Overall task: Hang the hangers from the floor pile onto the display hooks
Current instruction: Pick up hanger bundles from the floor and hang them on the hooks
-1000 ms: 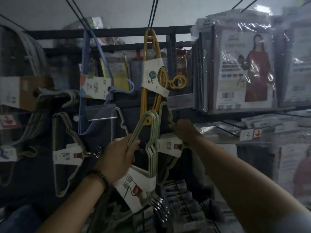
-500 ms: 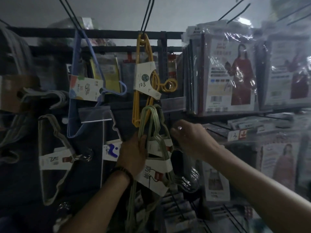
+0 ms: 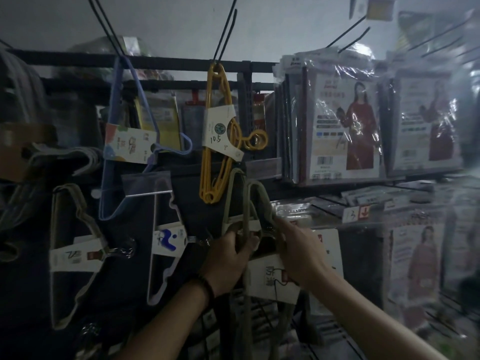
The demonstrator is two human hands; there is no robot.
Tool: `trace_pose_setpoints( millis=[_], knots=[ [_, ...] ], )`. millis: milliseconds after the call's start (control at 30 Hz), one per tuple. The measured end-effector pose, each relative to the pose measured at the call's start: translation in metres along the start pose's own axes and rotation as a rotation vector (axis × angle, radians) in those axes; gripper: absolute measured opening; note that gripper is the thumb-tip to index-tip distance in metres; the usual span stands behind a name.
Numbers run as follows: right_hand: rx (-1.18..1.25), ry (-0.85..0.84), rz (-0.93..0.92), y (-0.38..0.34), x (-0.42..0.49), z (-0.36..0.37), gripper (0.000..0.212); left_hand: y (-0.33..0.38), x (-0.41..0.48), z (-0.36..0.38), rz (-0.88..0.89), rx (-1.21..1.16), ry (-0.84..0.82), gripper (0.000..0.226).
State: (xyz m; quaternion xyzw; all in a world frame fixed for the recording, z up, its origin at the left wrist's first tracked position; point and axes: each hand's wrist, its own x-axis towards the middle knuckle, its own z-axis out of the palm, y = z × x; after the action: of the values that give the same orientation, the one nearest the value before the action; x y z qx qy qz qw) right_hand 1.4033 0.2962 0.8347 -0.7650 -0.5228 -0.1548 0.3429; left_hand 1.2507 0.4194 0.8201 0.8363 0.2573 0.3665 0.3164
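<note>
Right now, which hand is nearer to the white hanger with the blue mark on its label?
Left. The left hand is just right of the white hanger, gripping the green hangers; the right hand is farther right, beyond them.

Right hand (image 3: 298, 253) now on green hanger bundle (image 3: 259, 201); bundle shifted right.

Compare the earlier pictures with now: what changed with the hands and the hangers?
The left hand swung its green hanger bundle upright and in under the yellow hangers. The right hand moved down and took hold of the bundle. The yellow hangers and the blue hanger stayed hung.
</note>
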Motion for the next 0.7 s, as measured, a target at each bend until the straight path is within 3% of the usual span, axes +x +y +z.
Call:
trace_pose_setpoints(
  millis=[100, 167, 300, 567, 700],
  knots=[
    [0.054, 0.061, 0.004, 0.007, 0.001, -0.003, 0.04, -0.001, -0.005, 0.005, 0.001, -0.044, -0.047, 0.05],
    [0.069, 0.086, -0.024, 0.009, 0.002, -0.004, 0.043, 0.002, -0.007, 0.008, 0.032, -0.097, -0.062, 0.041],
    [0.041, 0.23, -0.092, 0.005, 0.001, -0.014, 0.057, 0.02, -0.009, 0.004, 0.154, -0.11, -0.043, 0.046],
    [0.097, 0.281, -0.084, -0.003, 0.012, -0.006, 0.063, 0.034, 0.011, -0.017, 0.103, 0.039, -0.081, 0.051],
    [0.194, 0.283, -0.096, -0.004, 0.022, 0.009, 0.058, 0.029, 0.005, -0.021, 0.046, 0.258, -0.098, 0.073]
  ],
)
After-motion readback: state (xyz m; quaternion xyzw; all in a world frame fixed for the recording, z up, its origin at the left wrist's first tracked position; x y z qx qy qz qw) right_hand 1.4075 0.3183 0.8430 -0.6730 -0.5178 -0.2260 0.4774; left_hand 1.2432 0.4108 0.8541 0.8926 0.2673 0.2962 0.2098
